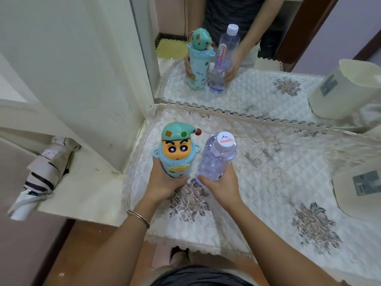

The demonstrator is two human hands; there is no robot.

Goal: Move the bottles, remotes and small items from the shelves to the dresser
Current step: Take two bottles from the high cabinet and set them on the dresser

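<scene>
Far left from my feed, a folded umbrella (39,178) lies on a pale ledge beside the counter (309,153), which I take to be the dresser top.

Next, the left hand (165,182), a bangle (138,218) at its wrist, has its fingers wrapped round the lower body of the cartoon bottle (177,149), which stands upright with its capped face lid towards me.

Just beside it, the water bottle (216,159), clear with a white cap, leans a little to the right. The right hand (220,186) grips it low down, fingers curled round the base end.

Both bottles sit over the left part of the quilted cloth (257,203) covering the counter. The mirror (247,89) behind shows their bases at the cloth, though I cannot tell whether they bear full weight on it.

Far right, a cream container (358,195) stands well apart from them.

My read: this is the set-down of 2 bottles, so the first part of the transfer is nearly finished, and the remotes and small items are not in view here. The next move calls for righting the water bottle so its base sits flat, then easing both hands off without nudging the 2 bottles together, since the quilted surface may let a tall bottle wobble.
</scene>
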